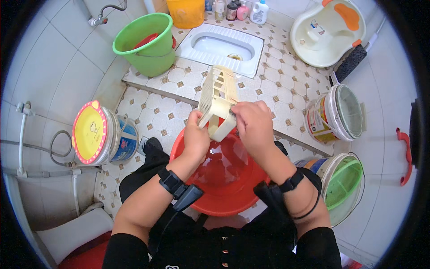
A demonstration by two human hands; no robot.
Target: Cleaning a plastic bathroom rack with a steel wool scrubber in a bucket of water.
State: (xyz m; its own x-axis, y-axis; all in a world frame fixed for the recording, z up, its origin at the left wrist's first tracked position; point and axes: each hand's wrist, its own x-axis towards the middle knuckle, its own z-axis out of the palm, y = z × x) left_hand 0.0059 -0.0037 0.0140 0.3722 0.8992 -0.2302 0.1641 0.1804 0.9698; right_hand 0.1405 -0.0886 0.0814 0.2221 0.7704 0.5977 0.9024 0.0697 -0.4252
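My left hand [196,138] grips the near left edge of a cream slotted plastic rack [220,104], thumb against its side wall. The rack is tilted, with its far end raised, above a red plastic basin [228,198]. Liquid in the basin reflects light. At the rack's near right corner, my right hand [253,124] has its fingers closed on a small dark thing [232,112], pressed to the wall. The fingers hide most of that thing, so its kind is unclear.
A green bucket [151,62] and a squat toilet [220,50] stand on the raised tiled step ahead. Lidded pails [124,141] are at the left. More pails [320,117] stand at the right, below a white baby bathtub [302,50]. Bottles [258,13] line the back wall.
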